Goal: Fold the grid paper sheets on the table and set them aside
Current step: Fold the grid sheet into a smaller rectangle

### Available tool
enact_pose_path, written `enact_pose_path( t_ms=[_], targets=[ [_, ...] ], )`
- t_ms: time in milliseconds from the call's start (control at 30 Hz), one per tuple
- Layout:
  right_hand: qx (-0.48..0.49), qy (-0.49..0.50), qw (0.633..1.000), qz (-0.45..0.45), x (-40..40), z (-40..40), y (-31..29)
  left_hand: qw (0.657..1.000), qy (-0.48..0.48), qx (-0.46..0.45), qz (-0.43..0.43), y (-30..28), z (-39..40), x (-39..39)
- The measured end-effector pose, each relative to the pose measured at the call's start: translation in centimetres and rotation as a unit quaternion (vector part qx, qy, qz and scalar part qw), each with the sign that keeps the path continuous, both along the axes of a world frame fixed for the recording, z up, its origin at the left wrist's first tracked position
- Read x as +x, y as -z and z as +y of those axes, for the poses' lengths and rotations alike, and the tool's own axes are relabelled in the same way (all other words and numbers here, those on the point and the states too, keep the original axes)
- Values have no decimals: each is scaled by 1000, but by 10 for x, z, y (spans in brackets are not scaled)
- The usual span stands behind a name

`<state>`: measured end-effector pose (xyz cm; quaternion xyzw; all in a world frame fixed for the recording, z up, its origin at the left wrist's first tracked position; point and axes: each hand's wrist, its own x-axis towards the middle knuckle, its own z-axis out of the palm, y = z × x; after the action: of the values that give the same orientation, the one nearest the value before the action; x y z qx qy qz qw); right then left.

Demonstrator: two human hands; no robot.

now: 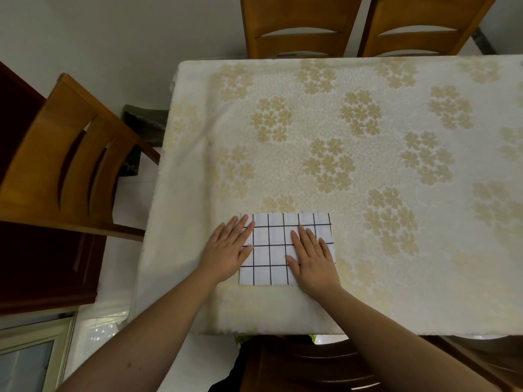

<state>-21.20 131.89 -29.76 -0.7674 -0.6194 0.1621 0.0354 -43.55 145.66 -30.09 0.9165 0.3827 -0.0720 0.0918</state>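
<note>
A table (368, 108) takes up most of the view, covered by a cream tablecloth (325, 176) patterned with pale gold flower clusters. Wooden chairs stand around it — two at the far edge (300, 26) (424, 26) and one at the left side (70, 154). On the table, near its close edge, lies one grid paper sheet (278, 247), white with black lines, flat on the cloth. Its long axis runs left to right, parallel to the table's near edge, with the short sides pointing away from and toward the person. The left hand (229, 250) lies flat across the sheet's left edge, fingers straight — its grip open, palm partly on the cloth. The right hand (312, 257) presses flat on the sheet's right part, fingers straight and pointing away, grip likewise open.
</note>
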Motion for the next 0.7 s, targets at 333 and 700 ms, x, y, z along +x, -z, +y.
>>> enact_pose_path(
  t_ms=[333,700],
  targets=[
    [-23,48,998,-31,19,-23,4,1000,0,-27,15,-4,15,-3],
    [55,85,995,-6,12,-27,-9,996,15,6,-84,-31,30,54]
  ],
)
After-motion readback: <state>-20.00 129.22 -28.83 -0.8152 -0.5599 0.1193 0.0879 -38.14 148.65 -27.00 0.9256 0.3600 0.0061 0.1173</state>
